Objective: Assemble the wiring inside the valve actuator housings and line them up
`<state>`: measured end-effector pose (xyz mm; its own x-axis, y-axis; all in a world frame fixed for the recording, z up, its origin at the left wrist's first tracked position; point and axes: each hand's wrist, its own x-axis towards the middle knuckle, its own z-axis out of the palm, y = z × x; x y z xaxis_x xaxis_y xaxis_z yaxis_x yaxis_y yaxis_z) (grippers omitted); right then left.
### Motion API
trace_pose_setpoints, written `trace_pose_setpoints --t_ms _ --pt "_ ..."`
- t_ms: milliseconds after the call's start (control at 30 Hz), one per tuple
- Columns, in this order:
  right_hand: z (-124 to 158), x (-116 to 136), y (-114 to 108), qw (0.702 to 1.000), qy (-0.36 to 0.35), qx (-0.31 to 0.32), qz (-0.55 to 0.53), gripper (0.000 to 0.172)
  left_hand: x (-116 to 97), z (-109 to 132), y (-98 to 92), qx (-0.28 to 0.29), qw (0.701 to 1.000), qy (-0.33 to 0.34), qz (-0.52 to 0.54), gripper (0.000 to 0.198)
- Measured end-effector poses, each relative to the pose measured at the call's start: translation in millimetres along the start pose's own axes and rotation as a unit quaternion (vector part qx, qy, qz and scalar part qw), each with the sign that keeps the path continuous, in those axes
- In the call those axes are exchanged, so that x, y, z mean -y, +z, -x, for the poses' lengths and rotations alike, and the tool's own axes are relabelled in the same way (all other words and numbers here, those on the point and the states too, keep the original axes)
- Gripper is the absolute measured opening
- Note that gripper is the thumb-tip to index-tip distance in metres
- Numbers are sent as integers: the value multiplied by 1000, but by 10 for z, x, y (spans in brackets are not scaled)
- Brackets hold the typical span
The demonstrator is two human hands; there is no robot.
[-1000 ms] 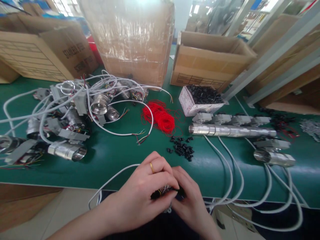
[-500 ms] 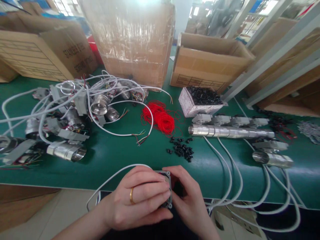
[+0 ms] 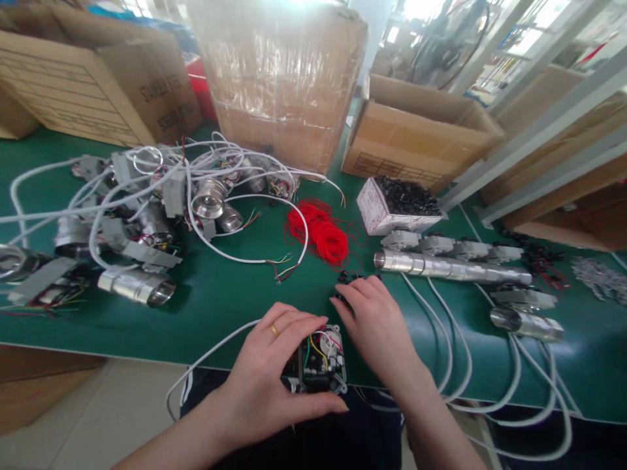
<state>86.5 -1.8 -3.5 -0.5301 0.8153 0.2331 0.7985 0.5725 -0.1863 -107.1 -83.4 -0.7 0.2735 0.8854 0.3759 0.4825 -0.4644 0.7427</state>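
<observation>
My left hand (image 3: pixel 274 365) grips a small grey motor housing (image 3: pixel 341 365) at the table's front edge, thumb on the near side and fingers on the far side. Its open top shows red, white, yellow and green wires around a round metal part. A white cable (image 3: pixel 215 343) runs out to the left from behind that hand. Farther forward, my right hand (image 3: pixel 375 320) is down at the small black plastic parts (image 3: pixel 345 277), fingers curled and closed. Its fingertips partly cover the pile, and what they hold cannot be made out.
Red wire (image 3: pixel 326 238) lies coiled mid-table. Left of it are metal valve bodies (image 3: pixel 137 287) with tangled white cables. To the right stand a row of joined metal cylinders (image 3: pixel 450 266) and a small box (image 3: pixel 377 212) of black parts. Large cartons (image 3: pixel 421 137) line the back.
My right hand has left the housing and moved forward to the black parts. My left hand has opened wider around the housing, uncovering its wired inside. The view has shifted slightly.
</observation>
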Motion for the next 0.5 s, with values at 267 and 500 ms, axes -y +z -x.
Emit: trace_pose_setpoints --t_ms 267,500 --pt "-202 70 3 998 -42 47 28 19 -41 -19 -124 52 998 -39 15 88" --pt "11 14 -537 971 9 -74 -227 14 102 104 17 68 996 -4 66 79"
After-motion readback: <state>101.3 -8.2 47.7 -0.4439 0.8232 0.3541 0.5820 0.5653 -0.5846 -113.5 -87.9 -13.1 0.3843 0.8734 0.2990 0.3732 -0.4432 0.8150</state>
